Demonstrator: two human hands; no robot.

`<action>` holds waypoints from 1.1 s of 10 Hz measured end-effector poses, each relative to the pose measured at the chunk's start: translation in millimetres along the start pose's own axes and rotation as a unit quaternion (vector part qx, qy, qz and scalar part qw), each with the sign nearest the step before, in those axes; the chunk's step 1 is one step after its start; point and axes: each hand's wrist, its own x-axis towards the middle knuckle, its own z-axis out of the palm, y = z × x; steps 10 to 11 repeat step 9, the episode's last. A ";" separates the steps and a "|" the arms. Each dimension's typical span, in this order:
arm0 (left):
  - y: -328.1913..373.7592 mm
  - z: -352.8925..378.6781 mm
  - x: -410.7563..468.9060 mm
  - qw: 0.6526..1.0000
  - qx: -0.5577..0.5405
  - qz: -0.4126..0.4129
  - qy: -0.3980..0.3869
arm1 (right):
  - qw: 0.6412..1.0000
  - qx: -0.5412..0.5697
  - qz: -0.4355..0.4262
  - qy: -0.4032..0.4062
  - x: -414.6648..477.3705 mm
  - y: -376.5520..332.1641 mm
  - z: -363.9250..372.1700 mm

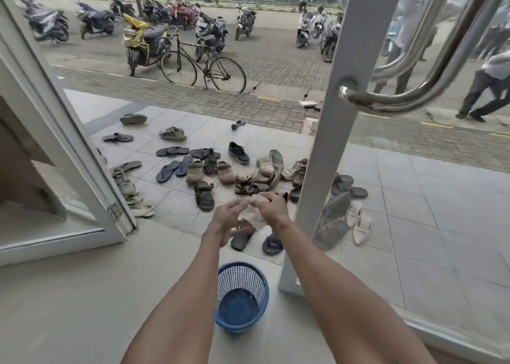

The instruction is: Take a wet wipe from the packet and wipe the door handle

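Note:
Both my hands are held out in front of me, low in the open doorway. My right hand (271, 209) is closed on a crumpled white wet wipe (255, 216). My left hand (227, 221) touches the wipe from the left with its fingers spread and blurred. The curved steel door handle (408, 98) is fixed to the white frame of the glass door (328, 131), up and to the right of my hands. No wipe packet is in view.
A blue mesh waste basket (242, 298) stands on the floor below my forearms. Several sandals and shoes (209, 170) lie scattered on the tiles outside. A bicycle (202, 65) and parked motorbikes stand beyond. A person (488, 84) walks past at the right.

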 end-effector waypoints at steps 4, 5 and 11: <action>-301.3 -70.5 143.3 0.989 0.073 -0.030 0.121 | 0.994 -0.052 0.068 -0.064 87.4 292.5 113.4; -343.3 -75.5 163.3 0.974 0.172 -0.045 0.140 | 0.986 -0.093 0.106 -0.092 100.0 345.8 138.1; -404.9 -81.5 188.8 0.932 0.307 -0.096 0.169 | 0.968 -0.174 0.130 -0.125 116.8 418.5 169.5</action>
